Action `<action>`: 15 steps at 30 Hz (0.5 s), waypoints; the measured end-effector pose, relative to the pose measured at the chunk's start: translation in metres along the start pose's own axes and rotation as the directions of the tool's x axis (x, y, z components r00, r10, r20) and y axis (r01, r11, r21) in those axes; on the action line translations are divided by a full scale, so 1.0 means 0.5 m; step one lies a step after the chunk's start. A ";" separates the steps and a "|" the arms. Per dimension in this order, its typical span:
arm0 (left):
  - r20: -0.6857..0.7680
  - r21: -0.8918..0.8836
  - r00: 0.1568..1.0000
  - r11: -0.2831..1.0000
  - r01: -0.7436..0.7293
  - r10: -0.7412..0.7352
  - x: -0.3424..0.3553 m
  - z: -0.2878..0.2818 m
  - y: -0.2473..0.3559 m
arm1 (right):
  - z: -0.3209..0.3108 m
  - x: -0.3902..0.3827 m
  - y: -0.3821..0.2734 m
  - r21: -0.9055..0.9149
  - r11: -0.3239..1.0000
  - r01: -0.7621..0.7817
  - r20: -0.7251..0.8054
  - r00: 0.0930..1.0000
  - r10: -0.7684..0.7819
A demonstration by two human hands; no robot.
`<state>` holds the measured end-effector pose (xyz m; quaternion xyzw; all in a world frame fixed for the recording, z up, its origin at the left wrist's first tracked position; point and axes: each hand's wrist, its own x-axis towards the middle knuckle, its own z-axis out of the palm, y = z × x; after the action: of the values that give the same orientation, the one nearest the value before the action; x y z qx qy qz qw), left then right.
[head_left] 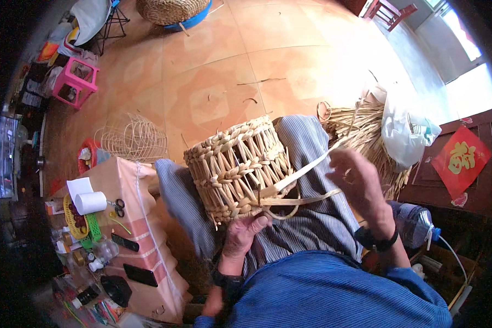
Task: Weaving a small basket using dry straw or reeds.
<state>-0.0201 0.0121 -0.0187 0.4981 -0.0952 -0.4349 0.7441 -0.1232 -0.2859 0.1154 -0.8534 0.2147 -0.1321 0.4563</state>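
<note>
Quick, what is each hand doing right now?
Left hand: closed on the rim of the woven basket.
Right hand: closed on straw strips running to the basket.

Straw tan, blue stripes, pink stool
Woven basket (236, 167) pale straw-tan; trousers (311, 218) blue-grey pinstriped; stool (75, 81) pink; floor (268, 60) orange-tan tiles; hanging diamond (458, 159) red, probably gold-marked.

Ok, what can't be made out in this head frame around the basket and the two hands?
- Right hand: blurred, so its grip on the straw strips is unclear.
- Woven basket: its underside lies hidden against the lap.
- Left hand: fingertips hidden behind the basket rim.
- Small things on the side table: too small to identify.
</note>
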 end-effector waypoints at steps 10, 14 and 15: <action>-0.175 0.413 0.983 0.902 0.124 -0.055 -0.051 0.046 0.177 | 0.129 0.014 -0.084 -0.238 0.913 0.331 0.386 0.895 -0.223; -0.194 0.777 0.904 0.622 -0.095 0.381 -0.015 0.116 0.230 | 0.123 0.014 -0.084 -0.043 0.965 0.259 0.377 0.899 -0.225; -0.116 0.863 0.916 0.495 -0.098 0.384 -0.002 0.129 0.241 | 0.126 0.010 -0.075 -0.023 0.969 0.246 0.384 0.897 -0.219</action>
<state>0.0087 -0.0145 0.1125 0.8341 -0.2508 -0.1454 0.4693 -0.0833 -0.2242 0.1124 -0.8980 0.0238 -0.0109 0.4392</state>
